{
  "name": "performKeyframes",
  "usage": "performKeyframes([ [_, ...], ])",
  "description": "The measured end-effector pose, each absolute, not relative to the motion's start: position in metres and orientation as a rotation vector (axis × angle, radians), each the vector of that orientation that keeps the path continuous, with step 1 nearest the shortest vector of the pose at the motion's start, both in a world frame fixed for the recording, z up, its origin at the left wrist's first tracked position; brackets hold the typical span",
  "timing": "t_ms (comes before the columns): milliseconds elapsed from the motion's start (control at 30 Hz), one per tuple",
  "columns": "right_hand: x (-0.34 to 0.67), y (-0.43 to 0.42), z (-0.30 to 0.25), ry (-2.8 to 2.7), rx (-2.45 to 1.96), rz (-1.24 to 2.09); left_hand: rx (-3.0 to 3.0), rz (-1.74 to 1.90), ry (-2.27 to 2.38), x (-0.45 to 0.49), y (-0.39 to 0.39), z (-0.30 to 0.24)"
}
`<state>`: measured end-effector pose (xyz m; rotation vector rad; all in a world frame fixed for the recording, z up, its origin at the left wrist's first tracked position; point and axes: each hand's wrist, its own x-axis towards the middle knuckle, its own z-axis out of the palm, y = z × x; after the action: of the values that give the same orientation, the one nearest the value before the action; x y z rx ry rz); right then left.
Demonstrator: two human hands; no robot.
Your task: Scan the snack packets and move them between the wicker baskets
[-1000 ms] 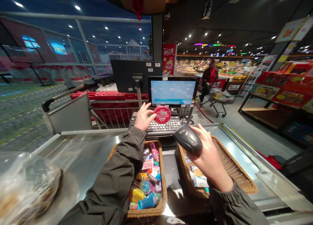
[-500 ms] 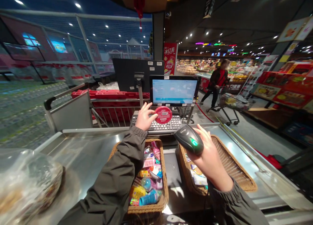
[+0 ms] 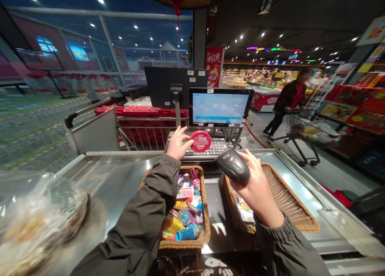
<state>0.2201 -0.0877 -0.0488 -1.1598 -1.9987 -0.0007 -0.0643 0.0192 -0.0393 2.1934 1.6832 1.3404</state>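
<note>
Pinched at its left edge by my left hand (image 3: 179,144) is a round red container (image 3: 201,141), its barcode side facing me. It is held up in front of the keyboard (image 3: 219,147). My right hand (image 3: 255,184) is wrapped round a black barcode scanner (image 3: 233,166), whose head points left towards the red container, a short gap apart. The scanner's underside and handle are hidden by the hand. Beyond the keyboard a lit monitor (image 3: 221,107) shows a pale blue page with text too small to read.
A wicker basket (image 3: 207,228) of small colourful items stands below my left forearm. Another wicker basket (image 3: 288,196) with packets lies under my right hand. Plastic-bagged goods (image 3: 39,220) rest on the metal counter (image 3: 111,188) at left. A person (image 3: 290,97) pushes a shopping cart (image 3: 309,131) beyond.
The scanner's green light has gone out. Both hands keep nearly the same pose with the container and scanner. The person with the cart has moved right, and the view has shifted slightly.
</note>
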Motion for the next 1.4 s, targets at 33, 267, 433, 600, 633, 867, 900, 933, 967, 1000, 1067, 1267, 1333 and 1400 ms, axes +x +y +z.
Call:
performKeyframes([
  [33, 0.218, -0.086, -0.049, -1.992, -1.158, 0.004, 2.181, 1.33, 1.699, -0.066, 0.017, -0.041],
  [267, 0.202, -0.071, -0.064, -1.984, -1.172, 0.046, 2.069, 1.164, 1.809, -0.087, 0.0, -0.058],
  [433, 0.19, -0.064, -0.077, -1.98, -1.175, 0.083, 2.034, 1.013, 1.887, -0.11, -0.012, -0.086],
  [600, 0.177, -0.062, -0.084, -2.018, -1.182, 0.12, 1.968, 0.801, 1.97, -0.125, -0.024, -0.11],
  [633, 0.174, -0.062, -0.085, -2.023, -1.178, 0.123, 1.949, 0.746, 1.99, -0.127, -0.027, -0.114],
  [867, 0.155, -0.066, -0.093, -2.084, -1.154, 0.19, 1.863, 0.445, 2.114, -0.132, -0.036, -0.14],
  [900, 0.154, -0.067, -0.093, -2.088, -1.158, 0.199, 1.859, 0.428, 2.121, -0.132, -0.036, -0.144],
  [933, 0.153, -0.067, -0.093, -2.089, -1.162, 0.205, 1.859, 0.405, 2.133, -0.132, -0.037, -0.147],
  [967, 0.152, -0.068, -0.093, -2.088, -1.166, 0.209, 1.868, 0.379, 2.15, -0.132, -0.037, -0.15],
  [1000, 0.152, -0.068, -0.093, -2.086, -1.167, 0.21, 1.887, 0.348, 2.169, -0.132, -0.038, -0.152],
  [1067, 0.153, -0.069, -0.092, -2.077, -1.163, 0.204, 1.945, 0.271, 2.205, -0.13, -0.039, -0.155],
  [1267, 0.174, -0.071, -0.088, -2.037, -1.181, 0.134, 2.059, 0.184, 2.225, -0.121, -0.047, -0.151],
  [1333, 0.19, -0.072, -0.084, -2.014, -1.204, 0.104, 2.122, 0.241, 2.199, -0.116, -0.048, -0.143],
  [1400, 0.211, -0.073, -0.079, -1.986, -1.238, 0.068, 2.225, 0.323, 2.11, -0.106, -0.048, -0.132],
])
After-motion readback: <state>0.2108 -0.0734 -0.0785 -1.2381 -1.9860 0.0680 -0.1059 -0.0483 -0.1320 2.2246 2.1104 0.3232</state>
